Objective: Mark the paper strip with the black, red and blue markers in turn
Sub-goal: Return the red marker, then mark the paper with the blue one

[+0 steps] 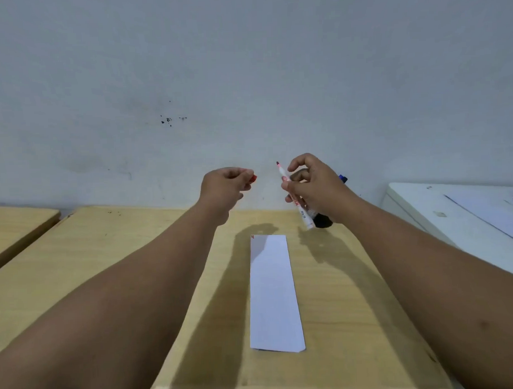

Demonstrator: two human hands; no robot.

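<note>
A white paper strip (273, 292) lies lengthwise on the wooden table (106, 257), with a small red mark at its far left corner. Above its far end, my right hand (316, 186) holds the uncapped red marker (294, 198), tip pointing up. The same hand also grips a black marker, whose dark end (323, 220) shows below the palm, and a blue marker, whose blue cap (342, 178) pokes out behind the hand. My left hand (226, 185) is closed on the red cap (252, 178), held apart from the marker's tip.
A grey wall (245, 78) rises right behind the table. A second wooden table (18, 223) stands at the left. A white surface with paper sheets (468, 210) sits at the right.
</note>
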